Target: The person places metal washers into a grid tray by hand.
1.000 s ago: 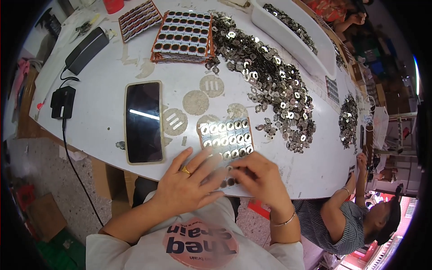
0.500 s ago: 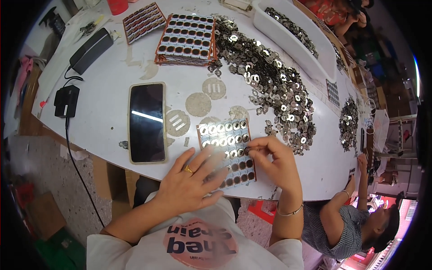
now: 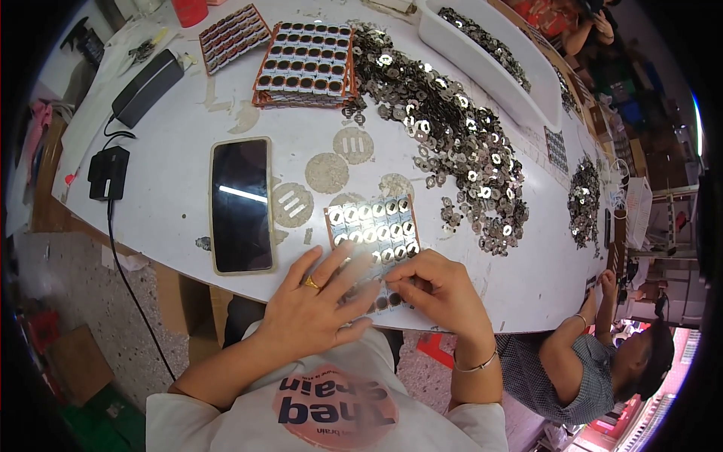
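In front of me, near the table's edge, lies a panel of small parts [image 3: 374, 230] in rows. Its far rows bear shiny metal rings, while the near row shows dark round faces. My left hand [image 3: 316, 305], a gold ring on one finger, has its fingers spread over the panel's left side; the fingertips are smeared. Over the panel's near rows, my right hand [image 3: 437, 290] is closed in a pinch, thumb and forefinger together. What those fingertips hold, if anything, is too small to make out. Beyond the right hand spreads a heap of small metal rings [image 3: 459, 135].
A phone [image 3: 241, 207] lies left of the panel. Stacked panels [image 3: 305, 64] stand behind, beside a tilted panel [image 3: 235, 38]. A white bin [image 3: 546, 113] holds more rings. Black power adapters [image 3: 109, 173] sit at left. A person [image 3: 561, 369] works at the right.
My right hand has moved left and nearer to me, from the panel's right edge to its near rows. My left hand stays spread in about the same place.
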`<state>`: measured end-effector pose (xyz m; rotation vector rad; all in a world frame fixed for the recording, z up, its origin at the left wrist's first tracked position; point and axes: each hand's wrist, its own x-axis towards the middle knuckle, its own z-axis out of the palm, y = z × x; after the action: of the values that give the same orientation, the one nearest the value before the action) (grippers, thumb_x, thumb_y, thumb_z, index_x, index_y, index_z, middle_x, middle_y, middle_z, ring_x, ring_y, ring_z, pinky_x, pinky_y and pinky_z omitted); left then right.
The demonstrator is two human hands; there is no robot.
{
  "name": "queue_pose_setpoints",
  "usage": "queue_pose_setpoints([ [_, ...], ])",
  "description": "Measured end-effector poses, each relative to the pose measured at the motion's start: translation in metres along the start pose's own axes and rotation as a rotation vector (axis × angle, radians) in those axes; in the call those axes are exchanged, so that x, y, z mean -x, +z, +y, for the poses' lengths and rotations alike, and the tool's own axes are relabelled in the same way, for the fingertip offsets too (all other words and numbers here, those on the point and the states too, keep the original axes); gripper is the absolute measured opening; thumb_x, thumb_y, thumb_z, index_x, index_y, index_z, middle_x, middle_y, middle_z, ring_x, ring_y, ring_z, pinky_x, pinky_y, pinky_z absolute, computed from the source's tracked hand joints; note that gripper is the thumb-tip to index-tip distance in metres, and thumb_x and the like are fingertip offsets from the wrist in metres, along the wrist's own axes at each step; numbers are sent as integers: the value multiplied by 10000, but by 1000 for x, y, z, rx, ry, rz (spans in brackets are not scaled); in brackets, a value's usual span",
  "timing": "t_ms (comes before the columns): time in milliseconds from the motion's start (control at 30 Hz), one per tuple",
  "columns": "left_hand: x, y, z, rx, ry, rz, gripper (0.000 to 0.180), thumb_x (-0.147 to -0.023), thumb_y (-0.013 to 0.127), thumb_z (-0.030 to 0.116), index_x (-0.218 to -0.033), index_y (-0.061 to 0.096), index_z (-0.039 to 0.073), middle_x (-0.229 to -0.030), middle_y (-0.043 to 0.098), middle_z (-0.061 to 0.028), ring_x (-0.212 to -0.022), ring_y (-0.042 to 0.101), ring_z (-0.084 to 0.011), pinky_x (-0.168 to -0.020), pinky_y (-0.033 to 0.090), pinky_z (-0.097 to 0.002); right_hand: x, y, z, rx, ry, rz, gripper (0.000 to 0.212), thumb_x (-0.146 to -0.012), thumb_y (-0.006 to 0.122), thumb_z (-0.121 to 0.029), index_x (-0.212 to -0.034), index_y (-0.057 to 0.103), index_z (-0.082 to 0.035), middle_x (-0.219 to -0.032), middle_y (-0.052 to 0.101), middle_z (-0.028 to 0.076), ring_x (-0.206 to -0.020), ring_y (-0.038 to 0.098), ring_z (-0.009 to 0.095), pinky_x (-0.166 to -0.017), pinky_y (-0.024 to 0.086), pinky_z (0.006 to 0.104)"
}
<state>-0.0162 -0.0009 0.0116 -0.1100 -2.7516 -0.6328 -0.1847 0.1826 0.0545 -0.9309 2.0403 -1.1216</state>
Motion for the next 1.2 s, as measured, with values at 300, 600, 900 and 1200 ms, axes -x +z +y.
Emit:
queue_pose_setpoints([
  [300, 1, 2, -1, -27, 6, -15, 438, -834, 791, 451, -1215, 744, 242, -1514, 590, -70, -1487, 476, -304, -1204, 361, -527, -1, 5, -5, 121, 26, 85, 202, -874, 836, -7, -1054, 754, -47, -838, 600, 17, -711, 601, 82, -620, 489, 253],
  [600, 1, 0, -1, -21, 17, -20, 437, -831, 790, 444, -1207, 753, 225, -1538, 590, -88, -1483, 486, -322, -1184, 378, -538, 2, -2, 2, 234, -147, 60, 201, -899, 820, -44, -1090, 757, -39, -874, 630, 56, -679, 599, 145, -616, 489, 285],
  [900, -1, -2, 0, 23, -6, -24, 448, -822, 794, 401, -1220, 744, 199, -1551, 581, -100, -1482, 488, -335, -1170, 379, -532, -28, -40, 20, 735, -191, 480, 366, -896, 751, -45, -1260, 708, -52, -1144, 723, 128, -1058, 620, 345, -919, 531, 437],
  [1200, -2, -4, -1, 35, -14, -33, 451, -829, 794, 392, -1231, 741, 195, -1562, 572, -104, -1484, 492, -334, -1170, 373, -534, -29, -46, 35, 409, -199, 531, 322, -875, 701, 58, -1171, 745, -58, -1028, 722, 104, -914, 657, 263, -851, 546, 366],
])
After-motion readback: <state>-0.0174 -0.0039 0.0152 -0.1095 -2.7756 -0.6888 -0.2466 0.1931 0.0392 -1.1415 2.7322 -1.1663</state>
